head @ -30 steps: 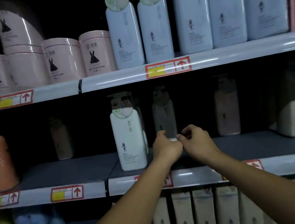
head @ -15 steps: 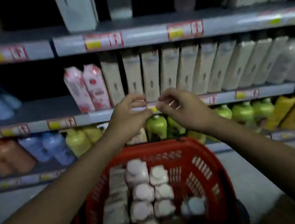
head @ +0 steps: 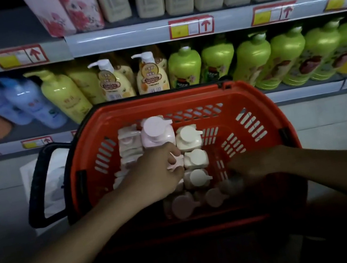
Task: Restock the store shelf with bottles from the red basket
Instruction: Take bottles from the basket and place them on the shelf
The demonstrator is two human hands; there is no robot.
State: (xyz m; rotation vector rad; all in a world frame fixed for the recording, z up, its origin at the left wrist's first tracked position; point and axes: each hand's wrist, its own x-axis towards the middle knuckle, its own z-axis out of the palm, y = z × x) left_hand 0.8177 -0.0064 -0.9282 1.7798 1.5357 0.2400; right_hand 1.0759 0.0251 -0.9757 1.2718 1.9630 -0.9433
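The red basket stands on the floor below me, in front of the shelf. Several pump bottles stand in its left half, pink ones and cream-white ones. My left hand is down among them, its fingers curled round the pump head of a pink bottle. My right hand hovers low over the basket's right side, dark and blurred, fingers stretched left toward the nearest bottles and holding nothing I can make out.
The basket's black handle sticks out to the left over a white bag. Behind the basket a low shelf holds green, yellow and blue bottles. The shelf above carries cream and floral packs.
My view has dropped from the upper shelves down to the basket. Both hands, joined in front of the shelf before, have parted and gone down into the basket; the left one has taken a pink pump head.
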